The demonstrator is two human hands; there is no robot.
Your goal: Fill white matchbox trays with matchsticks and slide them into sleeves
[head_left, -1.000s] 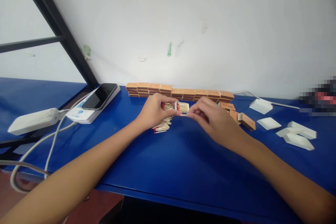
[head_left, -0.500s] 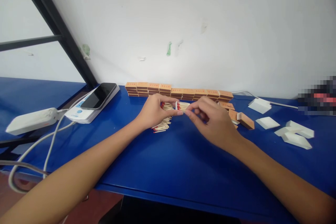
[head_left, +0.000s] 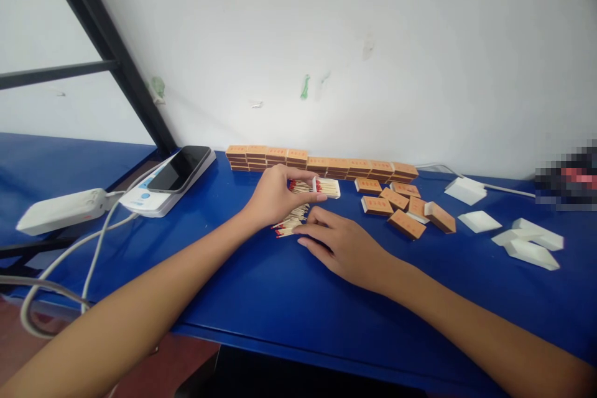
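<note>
My left hand (head_left: pixel 275 196) pinches the near-left end of a white matchbox tray (head_left: pixel 337 189) between thumb and fingers. Red-headed matches (head_left: pixel 326 187) lie side by side in that tray. Below and left of it, partly hidden under my left hand, is a pile of loose matches (head_left: pixel 291 222) on the blue table. My right hand (head_left: pixel 347 245) is at the right edge of this pile, thumb and forefinger slightly apart at the match ends. No match shows clearly between its fingers.
Stacked matchboxes (head_left: pixel 336 166) form a row along the wall. Several loose matchboxes (head_left: pixel 407 224) lie to the right, with white trays (head_left: pixel 479 221) beyond them. On the left are a phone (head_left: pixel 180 169) on a white box, a power strip (head_left: pixel 63 210) and white cables.
My right hand has left the tray's right end and come down and left to the loose matches. The left hand still holds the tray. The view has shifted slightly.
</note>
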